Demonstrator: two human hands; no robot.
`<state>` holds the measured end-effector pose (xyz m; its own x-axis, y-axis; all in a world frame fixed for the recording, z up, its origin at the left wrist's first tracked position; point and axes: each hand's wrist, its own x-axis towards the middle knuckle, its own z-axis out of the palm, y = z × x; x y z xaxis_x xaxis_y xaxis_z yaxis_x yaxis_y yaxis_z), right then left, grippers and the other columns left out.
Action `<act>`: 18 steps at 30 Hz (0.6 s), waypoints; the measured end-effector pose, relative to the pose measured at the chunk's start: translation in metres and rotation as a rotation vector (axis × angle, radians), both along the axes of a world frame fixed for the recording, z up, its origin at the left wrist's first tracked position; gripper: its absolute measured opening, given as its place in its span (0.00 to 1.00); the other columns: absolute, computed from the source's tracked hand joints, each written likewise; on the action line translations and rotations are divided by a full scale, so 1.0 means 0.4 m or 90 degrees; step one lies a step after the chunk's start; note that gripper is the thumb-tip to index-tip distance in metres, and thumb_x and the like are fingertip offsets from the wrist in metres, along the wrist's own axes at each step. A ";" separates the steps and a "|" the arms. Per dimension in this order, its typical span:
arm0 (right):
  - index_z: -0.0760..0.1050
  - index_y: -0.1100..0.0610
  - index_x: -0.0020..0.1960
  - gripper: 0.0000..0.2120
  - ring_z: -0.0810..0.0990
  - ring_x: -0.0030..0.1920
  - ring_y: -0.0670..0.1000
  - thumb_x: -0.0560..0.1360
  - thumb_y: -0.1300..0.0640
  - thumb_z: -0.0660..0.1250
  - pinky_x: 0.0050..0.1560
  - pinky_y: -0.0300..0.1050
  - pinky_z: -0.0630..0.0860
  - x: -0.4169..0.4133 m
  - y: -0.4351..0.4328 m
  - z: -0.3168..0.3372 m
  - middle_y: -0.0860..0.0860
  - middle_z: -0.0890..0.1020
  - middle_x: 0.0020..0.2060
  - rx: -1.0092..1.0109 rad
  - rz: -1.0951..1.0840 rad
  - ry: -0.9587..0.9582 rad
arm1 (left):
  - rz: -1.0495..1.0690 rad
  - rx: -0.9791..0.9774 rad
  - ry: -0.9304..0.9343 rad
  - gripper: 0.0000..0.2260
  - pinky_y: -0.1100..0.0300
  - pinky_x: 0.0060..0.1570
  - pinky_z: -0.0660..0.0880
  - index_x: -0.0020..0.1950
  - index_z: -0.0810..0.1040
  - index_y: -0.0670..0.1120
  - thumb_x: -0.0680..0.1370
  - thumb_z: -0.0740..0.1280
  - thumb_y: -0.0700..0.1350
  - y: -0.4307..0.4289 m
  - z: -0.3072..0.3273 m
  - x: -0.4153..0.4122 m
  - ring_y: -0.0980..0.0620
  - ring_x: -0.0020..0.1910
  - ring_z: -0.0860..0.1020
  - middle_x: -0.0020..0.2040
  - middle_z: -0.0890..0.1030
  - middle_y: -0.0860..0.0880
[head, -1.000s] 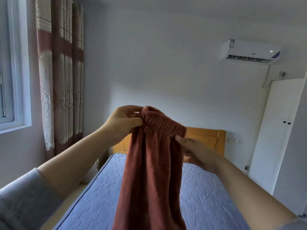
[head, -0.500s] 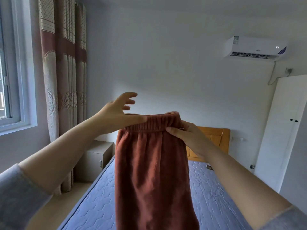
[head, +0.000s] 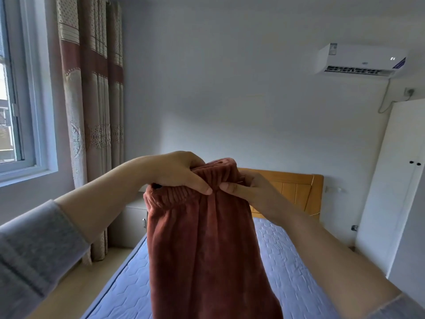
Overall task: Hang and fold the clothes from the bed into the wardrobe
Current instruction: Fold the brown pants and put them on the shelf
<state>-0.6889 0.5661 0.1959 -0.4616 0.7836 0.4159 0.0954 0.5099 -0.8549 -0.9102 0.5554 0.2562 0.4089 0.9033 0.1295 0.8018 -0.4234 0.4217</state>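
Left hand [head: 177, 173] was splayed open 0.5 s ago, now it's clamped over the ribbed waistband [head: 184, 196] of the rust-brown pants [head: 202, 249], fingers curled round it. Right hand [head: 250, 192] pinches the waistband just beside it. Pants hang from the 2 hands above the blue bed [head: 287, 261], white wardrobe [head: 395, 180] off right.

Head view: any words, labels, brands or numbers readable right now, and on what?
Nothing here can be read as text.
The pale sticker on the air conditioner: too blurred to read.
The blue sticker at its right end: too blurred.
The small mark on its front: too small.
The rust-brown garment: no label shows.
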 end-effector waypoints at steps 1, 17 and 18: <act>0.81 0.55 0.57 0.13 0.83 0.56 0.53 0.74 0.53 0.72 0.60 0.49 0.79 0.002 0.001 -0.011 0.54 0.85 0.53 -0.007 -0.007 0.015 | -0.010 -0.012 -0.017 0.20 0.50 0.54 0.80 0.49 0.81 0.57 0.61 0.75 0.62 0.002 -0.005 0.002 0.55 0.45 0.84 0.45 0.85 0.56; 0.81 0.49 0.52 0.07 0.84 0.49 0.45 0.77 0.50 0.67 0.54 0.43 0.80 0.006 0.022 -0.129 0.46 0.86 0.46 0.035 -0.117 -0.094 | 0.071 0.100 0.033 0.17 0.53 0.53 0.77 0.52 0.78 0.55 0.67 0.76 0.59 0.018 -0.002 0.003 0.54 0.49 0.79 0.49 0.81 0.55; 0.81 0.49 0.53 0.07 0.84 0.49 0.45 0.77 0.50 0.67 0.55 0.45 0.80 0.001 0.023 -0.123 0.46 0.86 0.46 0.042 -0.117 -0.085 | 0.066 0.105 0.001 0.18 0.52 0.56 0.77 0.55 0.78 0.53 0.69 0.75 0.57 0.018 -0.009 0.003 0.53 0.52 0.79 0.51 0.81 0.54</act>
<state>-0.6884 0.5752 0.1466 -0.3682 0.8326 0.4137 0.3020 0.5280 -0.7937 -0.9090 0.5628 0.2527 0.3159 0.9071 0.2783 0.8453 -0.4022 0.3517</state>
